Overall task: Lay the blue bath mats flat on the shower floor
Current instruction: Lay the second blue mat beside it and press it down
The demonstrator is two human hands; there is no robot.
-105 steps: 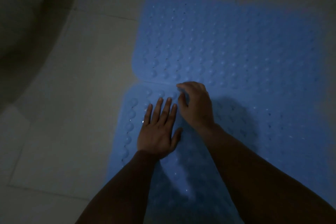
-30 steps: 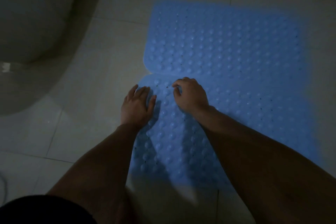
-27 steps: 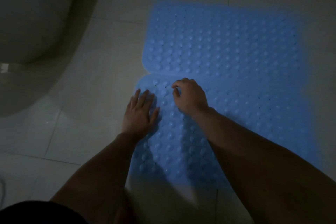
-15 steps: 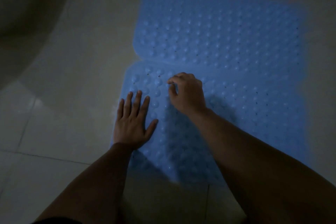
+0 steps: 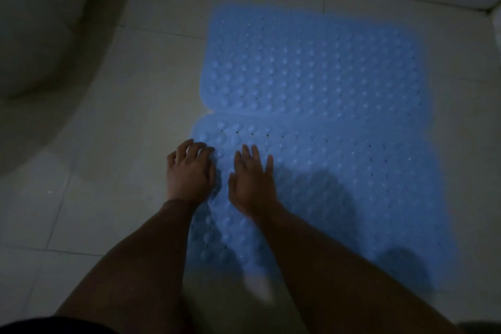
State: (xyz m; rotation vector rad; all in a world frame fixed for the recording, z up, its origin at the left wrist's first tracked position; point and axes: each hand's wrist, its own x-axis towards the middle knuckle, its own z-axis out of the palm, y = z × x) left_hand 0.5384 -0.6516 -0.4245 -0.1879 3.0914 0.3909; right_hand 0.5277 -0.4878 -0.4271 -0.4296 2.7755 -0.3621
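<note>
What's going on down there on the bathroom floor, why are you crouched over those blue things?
A person is laying two blue bath mats on the tiled floor. The far mat lies flat, and the near mat butts against its edge. The right hand presses flat on the near mat with fingers spread, while the left hand, fingers slightly curled, rests at that mat's left edge. A white toilet stands to the left.

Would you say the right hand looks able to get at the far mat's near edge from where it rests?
Probably yes. The right hand lies flat on the near mat, fingers towards the far mat; only bare mat lies between them.
</note>
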